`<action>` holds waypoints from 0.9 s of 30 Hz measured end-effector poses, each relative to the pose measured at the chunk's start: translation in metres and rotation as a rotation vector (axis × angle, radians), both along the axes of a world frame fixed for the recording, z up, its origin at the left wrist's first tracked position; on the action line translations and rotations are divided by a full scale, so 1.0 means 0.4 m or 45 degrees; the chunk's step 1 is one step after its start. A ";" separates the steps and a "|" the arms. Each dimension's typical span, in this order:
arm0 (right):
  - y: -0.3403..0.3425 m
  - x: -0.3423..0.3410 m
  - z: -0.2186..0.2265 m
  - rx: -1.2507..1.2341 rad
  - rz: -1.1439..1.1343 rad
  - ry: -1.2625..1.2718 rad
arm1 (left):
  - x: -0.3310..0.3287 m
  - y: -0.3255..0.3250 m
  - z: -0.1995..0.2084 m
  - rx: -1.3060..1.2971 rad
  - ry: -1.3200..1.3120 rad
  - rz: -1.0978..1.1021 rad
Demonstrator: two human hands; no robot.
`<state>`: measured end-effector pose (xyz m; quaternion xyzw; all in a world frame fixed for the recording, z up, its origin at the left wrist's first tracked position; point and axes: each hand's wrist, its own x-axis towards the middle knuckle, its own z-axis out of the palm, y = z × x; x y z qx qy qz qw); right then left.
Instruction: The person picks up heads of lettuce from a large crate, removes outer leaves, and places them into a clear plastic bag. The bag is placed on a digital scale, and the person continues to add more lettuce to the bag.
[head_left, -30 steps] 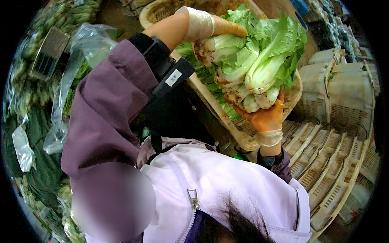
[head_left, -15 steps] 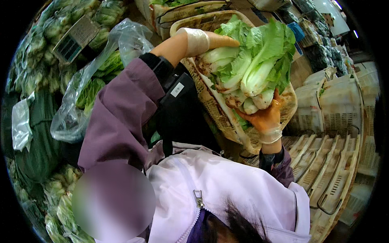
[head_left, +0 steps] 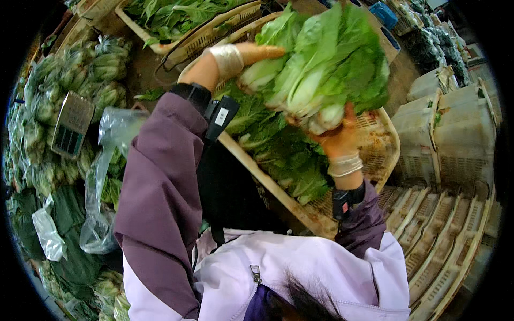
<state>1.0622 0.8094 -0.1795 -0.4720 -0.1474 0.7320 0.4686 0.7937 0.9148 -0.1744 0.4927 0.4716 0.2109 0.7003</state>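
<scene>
Left hand [head_left: 258, 52]: I'm holding greens [head_left: 321, 69], fingers [head_left: 272, 52] straight, maybe steadying.
Right hand [head_left: 338, 138]: I'm cupping near stems [head_left: 330, 115], half-curled, maybe lifting.

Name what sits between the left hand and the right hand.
In the head view, a bunch of leafy greens lies between the left hand and the right hand, touching both.

Lettuce heads [head_left: 313, 75] held between left hand [head_left: 258, 52] and right hand [head_left: 338, 138], root ends toward wearer, above a crate [head_left: 384, 140] with more greens [head_left: 286, 160]. Clear plastic bag [head_left: 100, 230] at left; stacked baskets [head_left: 441, 230] at right.
</scene>
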 end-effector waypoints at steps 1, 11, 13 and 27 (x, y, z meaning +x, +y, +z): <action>0.015 -0.018 -0.040 -0.073 -0.010 0.010 | -0.017 0.020 -0.049 -0.058 0.097 -0.017; 0.038 -0.072 -0.503 -0.249 -0.047 -0.242 | -0.032 0.056 -0.415 -0.459 1.042 -0.352; 0.041 -0.116 -0.431 -0.366 -0.049 -0.303 | -0.075 0.027 -0.447 -0.495 1.144 -0.433; 0.063 -0.079 -0.475 -0.373 0.047 -0.364 | 0.143 -0.041 -0.339 0.102 1.310 -0.229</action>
